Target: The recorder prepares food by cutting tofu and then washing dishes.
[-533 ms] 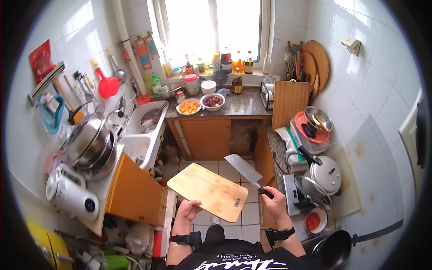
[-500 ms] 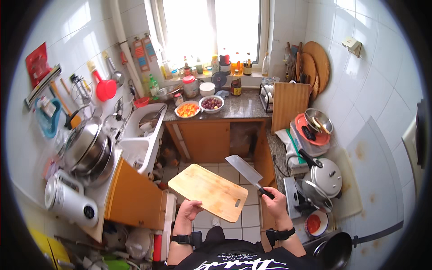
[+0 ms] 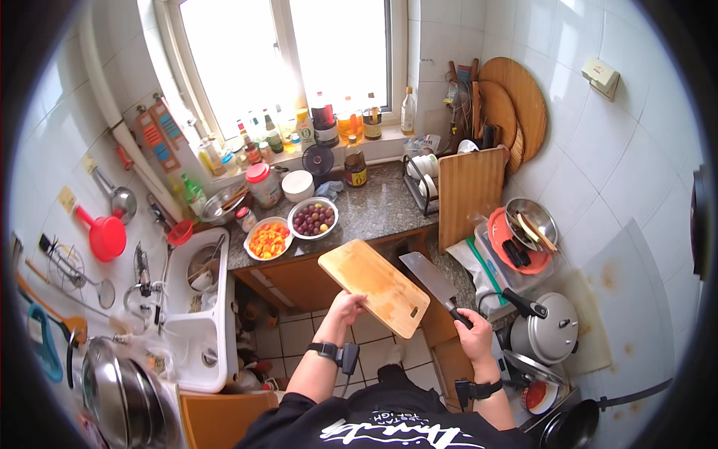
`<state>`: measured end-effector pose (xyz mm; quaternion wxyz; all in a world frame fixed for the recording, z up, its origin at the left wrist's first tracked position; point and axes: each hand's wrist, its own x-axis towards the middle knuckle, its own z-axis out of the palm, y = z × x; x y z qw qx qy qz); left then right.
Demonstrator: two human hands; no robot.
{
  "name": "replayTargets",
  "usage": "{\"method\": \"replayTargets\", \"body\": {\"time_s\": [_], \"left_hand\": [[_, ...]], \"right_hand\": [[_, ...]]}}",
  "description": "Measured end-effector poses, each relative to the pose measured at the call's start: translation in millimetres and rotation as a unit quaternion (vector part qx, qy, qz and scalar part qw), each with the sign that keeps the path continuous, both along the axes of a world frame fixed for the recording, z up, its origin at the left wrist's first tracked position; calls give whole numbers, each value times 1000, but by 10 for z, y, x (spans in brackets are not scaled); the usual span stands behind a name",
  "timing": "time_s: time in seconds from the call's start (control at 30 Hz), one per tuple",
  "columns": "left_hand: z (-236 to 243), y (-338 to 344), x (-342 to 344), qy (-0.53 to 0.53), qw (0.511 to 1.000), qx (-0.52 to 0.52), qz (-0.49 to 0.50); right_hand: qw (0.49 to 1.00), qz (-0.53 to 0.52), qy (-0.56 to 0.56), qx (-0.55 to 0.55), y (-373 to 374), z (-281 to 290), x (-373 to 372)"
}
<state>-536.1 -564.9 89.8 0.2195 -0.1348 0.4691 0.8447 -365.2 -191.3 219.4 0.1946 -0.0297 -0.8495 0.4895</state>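
The left hand (image 3: 347, 307) is gripping a board (image 3: 376, 288) while the right hand (image 3: 476, 337), right of the board, is gripping a knife handle (image 3: 460, 317), seemingly for safety.

Left hand (image 3: 347, 307) here, most fingers out of sight beneath wooden cutting board (image 3: 374, 288). Right hand (image 3: 475, 337) hides much of cleaver (image 3: 434, 281) handle. Black wok (image 3: 572, 426) sliced by lower edge, window (image 3: 232, 56) by top. Pot lid (image 3: 534, 367) masks part of white bowl (image 3: 553, 396). Dishes (image 3: 200, 280) in sink (image 3: 222, 299): too jumbled, too small to tell.
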Motion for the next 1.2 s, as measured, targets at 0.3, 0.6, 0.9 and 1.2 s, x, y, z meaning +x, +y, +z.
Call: {"method": "replayTargets", "body": {"time_s": [0.3,0.6,0.9,1.2], "left_hand": [[-328,288,-1846,-10,992,-124,-6],[-808,260,-2977,-45,983,-165,-73],[-1288,478,-3595,-63,994,-93,-17],[-1463,436,-3402,161,890,-423,-53]], "right_hand": [[998,15,-51,-18,-31,-362,-1765],[993,15,-115,3,-289,-739,-2767],[991,-1,-97,89,-792,-1092,-3463],[971,23,-159,175,-880,-1704,-3741]]}}
